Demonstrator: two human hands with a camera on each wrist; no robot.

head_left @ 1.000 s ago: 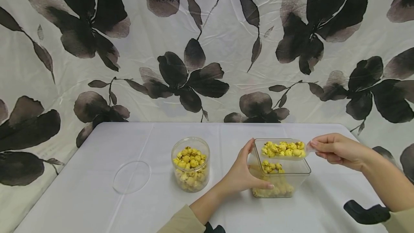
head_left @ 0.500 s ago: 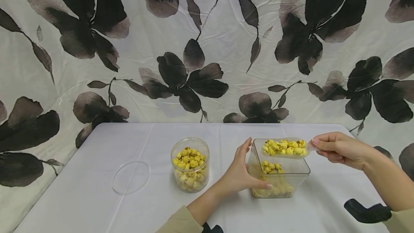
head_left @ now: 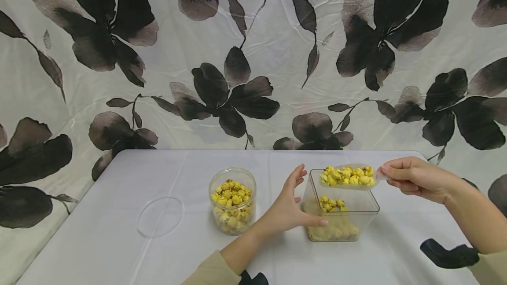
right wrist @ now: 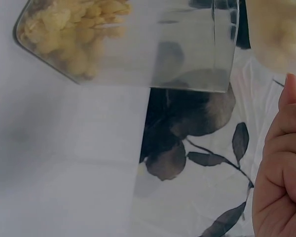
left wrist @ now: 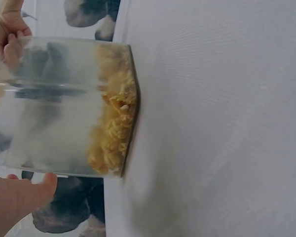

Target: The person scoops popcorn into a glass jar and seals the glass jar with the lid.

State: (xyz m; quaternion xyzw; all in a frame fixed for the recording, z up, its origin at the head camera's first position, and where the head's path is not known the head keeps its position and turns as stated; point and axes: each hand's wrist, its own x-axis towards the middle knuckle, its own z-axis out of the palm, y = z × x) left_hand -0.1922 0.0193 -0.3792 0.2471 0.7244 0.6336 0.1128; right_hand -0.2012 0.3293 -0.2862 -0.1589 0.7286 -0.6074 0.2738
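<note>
In the head view, my right hand [head_left: 421,180] pinches the short handle of a clear plastic scoop [head_left: 378,175] heaped with yellow popcorn [head_left: 348,176]. The scoop is held over the far part of a clear rectangular container [head_left: 366,225], which has more popcorn [head_left: 332,204] at its bottom. Beside the container's left wall is my left hand [head_left: 283,210], its fingers spread and the thumb reaching across the near side. In the left wrist view the thumb [left wrist: 47,190] shows a little apart from the container wall. Part of the scoop [right wrist: 278,37] appears in the right wrist view.
A round clear jar [head_left: 233,228] of popcorn, without a lid on it, stands left of my left hand. Further left a clear round disc [head_left: 161,217] lies flat on the white table [head_left: 99,250]. A floral cloth [head_left: 253,34] hangs behind the table.
My right hand and the loaded scoop have risen slightly. My left hand has drawn back a little to the left, away from the container. The container and jar stay in place.
</note>
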